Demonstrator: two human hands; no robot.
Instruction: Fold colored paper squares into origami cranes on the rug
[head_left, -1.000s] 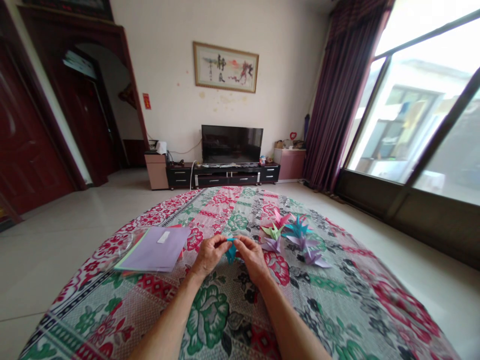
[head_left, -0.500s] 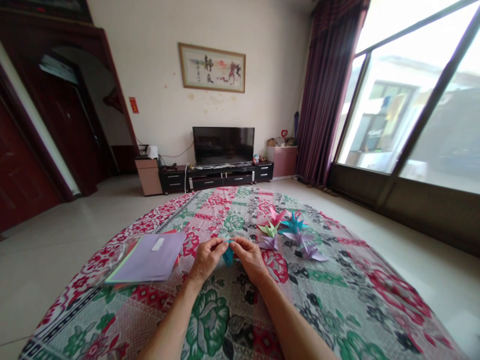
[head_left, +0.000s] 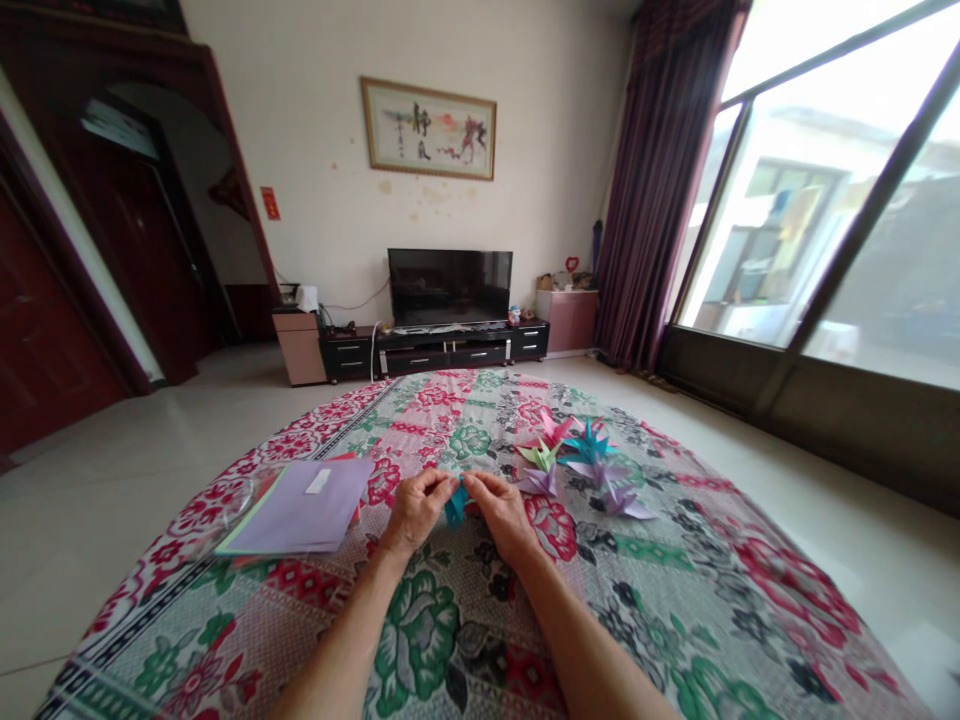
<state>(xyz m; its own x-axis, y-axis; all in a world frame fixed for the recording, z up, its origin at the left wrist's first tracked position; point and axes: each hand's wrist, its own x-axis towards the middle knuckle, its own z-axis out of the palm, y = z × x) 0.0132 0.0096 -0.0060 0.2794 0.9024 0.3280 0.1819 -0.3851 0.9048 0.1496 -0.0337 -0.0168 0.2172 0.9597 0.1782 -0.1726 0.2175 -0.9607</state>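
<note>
On the flowered worktop, folded shapes right of centre look done and sheets at lower left lie unfolded, while the left hand and right hand, both nearly closed, pinch a seemingly part-folded blue paper at lower centre.

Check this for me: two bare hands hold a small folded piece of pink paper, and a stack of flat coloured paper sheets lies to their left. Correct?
Not quite: the head view shows the small folded piece of paper in the left hand and right hand is blue, not pink. The rest stands.
</note>
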